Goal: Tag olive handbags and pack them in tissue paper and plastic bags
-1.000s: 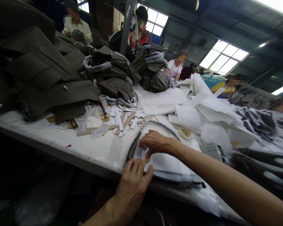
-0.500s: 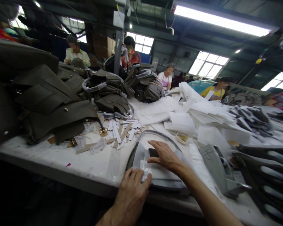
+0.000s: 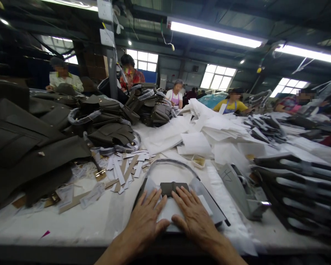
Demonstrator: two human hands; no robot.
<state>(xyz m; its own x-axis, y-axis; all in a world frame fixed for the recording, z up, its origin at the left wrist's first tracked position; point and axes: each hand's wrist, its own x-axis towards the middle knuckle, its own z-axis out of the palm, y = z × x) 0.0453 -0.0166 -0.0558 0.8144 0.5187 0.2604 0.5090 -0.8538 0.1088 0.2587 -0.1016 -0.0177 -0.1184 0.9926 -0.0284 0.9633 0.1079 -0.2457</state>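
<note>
A dark olive handbag (image 3: 213, 197) lies on the table in front of me, its wrapped handle (image 3: 172, 161) arching away from me. White sheet material (image 3: 169, 211) covers much of its front, and a dark flap (image 3: 167, 189) shows above it. My left hand (image 3: 146, 217) rests flat on the left part of the sheet with fingers spread. On the right part lies my right hand (image 3: 194, 209), also flat and spread, its fingertips at the flap's lower right edge. Neither hand grips anything. The palms hide part of the bag's front.
Dark bags (image 3: 33, 143) are heaped at left, with paper strips (image 3: 123, 169) beside them. White sheets (image 3: 198, 129) pile up behind. To the right stand a grey tape dispenser (image 3: 237, 191) and stacked dark pieces (image 3: 295, 195). A small tray (image 3: 198, 161) sits beyond the bag. Several people work farther back.
My right hand has come down flat onto the covered bag, and my left hand has flattened and spread out on it. The dark flap now shows more fully. The view has turned right.
</note>
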